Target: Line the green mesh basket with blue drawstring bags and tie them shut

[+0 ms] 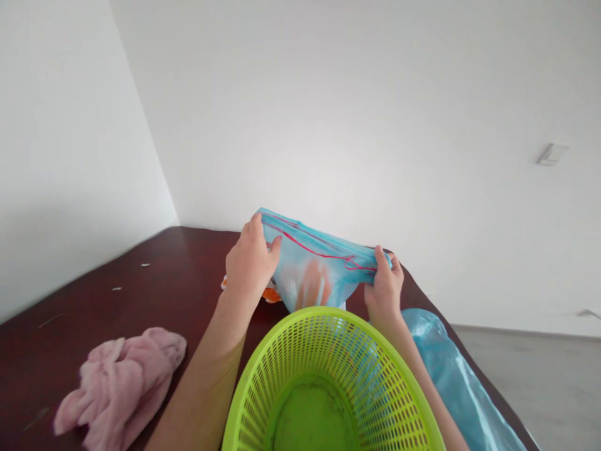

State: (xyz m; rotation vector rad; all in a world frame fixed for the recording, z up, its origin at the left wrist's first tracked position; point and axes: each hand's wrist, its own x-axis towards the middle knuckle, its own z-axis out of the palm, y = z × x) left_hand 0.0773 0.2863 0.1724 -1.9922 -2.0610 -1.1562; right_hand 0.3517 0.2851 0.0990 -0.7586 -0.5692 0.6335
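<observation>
A light-blue, see-through drawstring trash bag [293,266] with a red cord is stretched between my two hands. My left hand [251,254] grips its upper left corner, with the thumb on the near side. At the bag's right end, my right hand [385,279] pinches the gathered rim. Blurry brownish and white shapes show through the plastic, and I cannot tell what they are. Just in front of the bag, between my forearms, stands a green slotted plastic basket [312,407] with nothing visible inside. It covers the bag's lower part.
A crumpled pink cloth [129,385] lies left on the dark red table [188,269]. More blue plastic [451,369] rests along the right edge. An orange and white item [271,294] is partly hidden behind my left hand. White walls border the table, with a switch [553,154] at right.
</observation>
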